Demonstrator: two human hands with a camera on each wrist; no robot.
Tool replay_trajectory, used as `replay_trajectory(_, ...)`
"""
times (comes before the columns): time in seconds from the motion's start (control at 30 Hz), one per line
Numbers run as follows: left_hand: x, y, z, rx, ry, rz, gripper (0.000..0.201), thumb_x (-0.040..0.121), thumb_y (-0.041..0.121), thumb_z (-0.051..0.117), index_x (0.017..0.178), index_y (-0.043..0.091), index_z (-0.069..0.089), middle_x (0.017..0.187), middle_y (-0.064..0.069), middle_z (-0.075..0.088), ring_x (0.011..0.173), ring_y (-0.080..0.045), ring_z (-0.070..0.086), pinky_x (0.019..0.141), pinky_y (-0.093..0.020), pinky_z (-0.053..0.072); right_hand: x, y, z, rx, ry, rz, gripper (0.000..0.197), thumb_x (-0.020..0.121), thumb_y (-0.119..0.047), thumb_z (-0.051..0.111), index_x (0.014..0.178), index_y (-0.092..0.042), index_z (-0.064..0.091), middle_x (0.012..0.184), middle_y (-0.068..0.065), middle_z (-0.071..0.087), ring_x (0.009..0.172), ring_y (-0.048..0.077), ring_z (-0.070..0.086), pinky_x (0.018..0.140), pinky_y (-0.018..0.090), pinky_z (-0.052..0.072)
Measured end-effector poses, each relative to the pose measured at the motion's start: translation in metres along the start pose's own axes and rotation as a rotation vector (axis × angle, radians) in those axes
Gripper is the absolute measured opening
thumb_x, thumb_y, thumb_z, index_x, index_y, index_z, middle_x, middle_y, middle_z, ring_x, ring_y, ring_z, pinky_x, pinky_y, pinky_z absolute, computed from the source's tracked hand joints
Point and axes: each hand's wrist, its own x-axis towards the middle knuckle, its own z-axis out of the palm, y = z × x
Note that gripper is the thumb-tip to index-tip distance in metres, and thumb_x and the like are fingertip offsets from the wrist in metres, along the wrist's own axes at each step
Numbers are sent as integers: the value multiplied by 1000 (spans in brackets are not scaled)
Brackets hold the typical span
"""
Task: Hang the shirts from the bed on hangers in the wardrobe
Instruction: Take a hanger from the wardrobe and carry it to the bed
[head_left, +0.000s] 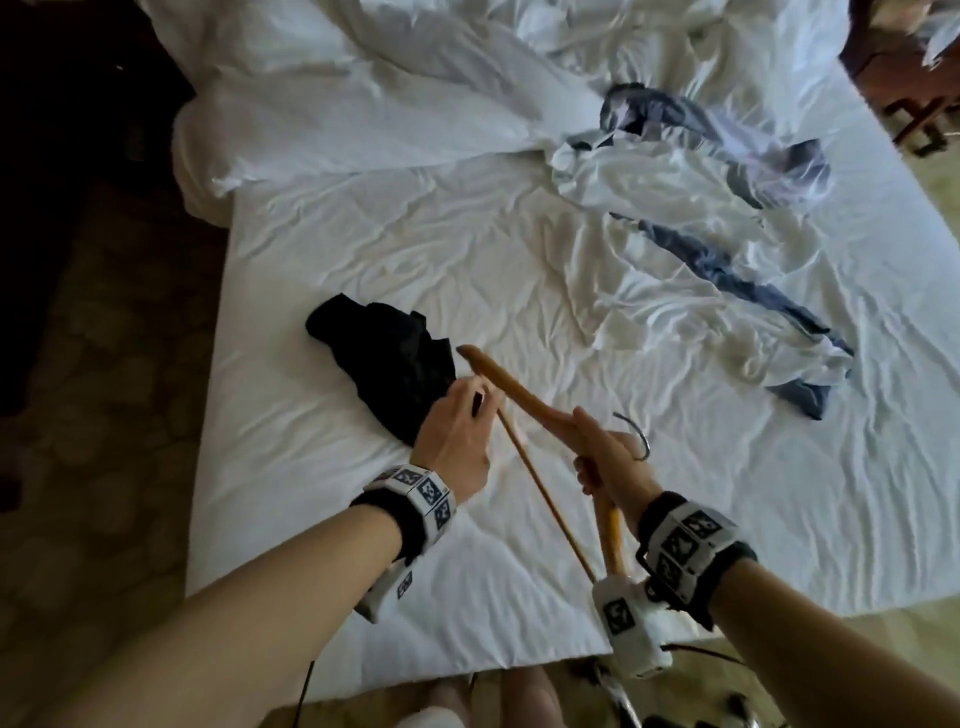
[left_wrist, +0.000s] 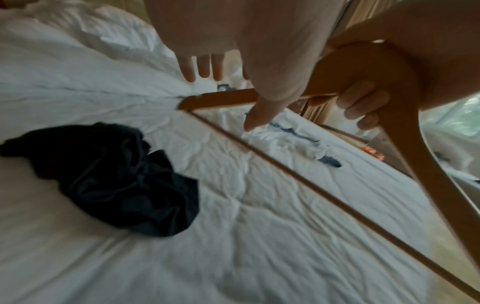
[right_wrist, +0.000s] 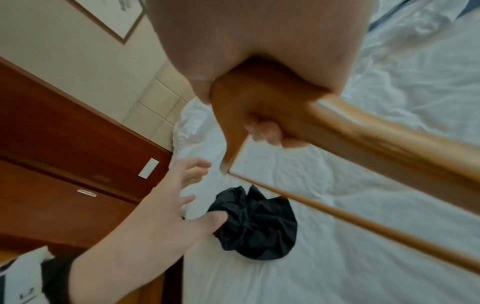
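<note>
A crumpled black shirt (head_left: 387, 364) (left_wrist: 109, 179) (right_wrist: 257, 224) lies on the white bed (head_left: 322, 561) near its left edge. My right hand (head_left: 608, 457) (right_wrist: 262, 131) grips a wooden hanger (head_left: 519, 387) (left_wrist: 405, 131) (right_wrist: 363, 131) at its neck, holding it above the sheet with the metal hook (head_left: 636, 434) pointing right. My left hand (head_left: 462, 415) (left_wrist: 221, 82) (right_wrist: 187, 185) hovers with fingers spread just above the black shirt's right edge, beside the hanger's far arm, holding nothing. A white and blue shirt (head_left: 727, 244) (left_wrist: 298, 139) lies rumpled farther right on the bed.
A heaped white duvet (head_left: 363, 93) covers the bed's far end. Dark wooden wardrobe doors (right_wrist: 64, 156) stand left of the bed, with patterned carpet (head_left: 104, 415) between. A framed picture (right_wrist: 114, 16) hangs on the wall.
</note>
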Motion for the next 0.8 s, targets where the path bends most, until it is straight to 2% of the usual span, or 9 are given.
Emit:
replay_trajectory(0.13,34,-55,40,62,-129,-119,76,77,14,73,143,10,36,147,-13,31,143,-29,25,111,-36,33,79,20,8,-54,129,-7,63,80,-81,48,91,-23,72,59,-4,57,59,18,55,73,46,51)
replay_trajectory(0.23,58,-84,72,55,-211,-187,74,85,15,66,148,10,28,153,-10,27,147,-25,17,115,-33,28,133,28,22,-47,154,-5,56,83,-79,47,82,-24,61,64,-3,54,58,14,53,63,37,49)
replay_trajectory(0.4,87,-110,127,67,-314,-181,75,91,16,63,154,14,21,161,-3,19,151,-20,8,120,-29,16,213,54,40,-64,114,25,85,59,-97,50,113,-33,64,80,-11,54,79,17,52,78,40,47)
replay_trajectory(0.47,94,-112,149,142,-384,-160,81,90,18,63,156,19,16,163,-1,13,151,-20,6,121,-32,16,227,59,45,-80,107,5,59,68,-83,57,95,-32,68,70,-12,59,68,14,58,68,38,49)
replay_trajectory(0.57,103,-114,172,296,-408,-225,86,87,21,66,155,26,14,162,-4,13,148,-26,14,114,-40,27,239,67,41,-40,155,-19,37,74,-56,61,67,-20,60,48,-9,45,46,15,42,55,36,37)
replay_trajectory(0.63,108,-115,183,345,-323,-256,72,81,17,71,144,24,38,144,-11,41,130,-29,42,96,-43,41,245,72,36,-29,179,-22,35,77,-49,62,63,-17,57,47,-8,40,46,16,38,54,35,35)
replay_trajectory(0.7,111,-117,187,363,-229,-227,41,70,11,80,107,17,64,95,-8,63,90,-29,60,71,-40,47,246,73,35,-31,197,-17,33,79,-46,62,59,-21,56,46,-8,40,46,17,40,53,34,36)
replay_trajectory(0.77,115,-118,188,306,-186,-269,25,65,6,80,81,15,64,67,-4,62,70,-28,62,63,-37,48,245,73,38,-38,193,-24,36,82,-43,63,53,-24,52,46,-8,42,43,15,42,50,31,36)
replay_trajectory(0.8,117,-116,185,239,-214,-310,20,70,6,77,83,14,64,68,-5,64,71,-29,64,67,-38,49,244,73,39,-60,197,-33,37,85,-38,63,54,-24,51,46,-7,44,40,11,44,47,29,37)
